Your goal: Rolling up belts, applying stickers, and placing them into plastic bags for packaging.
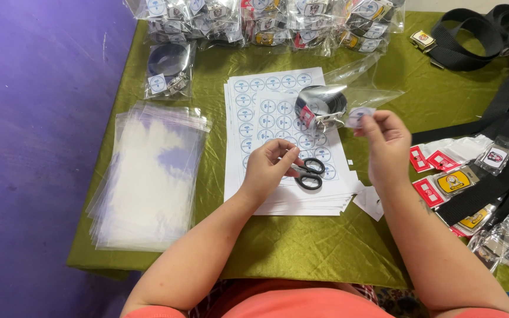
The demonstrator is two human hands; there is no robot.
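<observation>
Left hand (269, 168) resting on the sticker sheets (284, 147) at mid-bench, fingers curled around the handles of black scissors (309, 174). Long axis roughly level across the view, loops to the right, blades hidden under the palm. Right hand (387, 144) pinching a round cut-out sticker (359, 116) just beside the bagged belt (322, 106). Risks, judged: sticker curling onto fingertips; hidden blades snagging the sheets.

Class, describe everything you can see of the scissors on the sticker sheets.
The scissors are small, with black looped handles and short metal blades. They lie flat on the stack of white sheets of round stickers. The left hand rests on them, its fingertips covering the blades, so open or closed cannot be told.
</observation>
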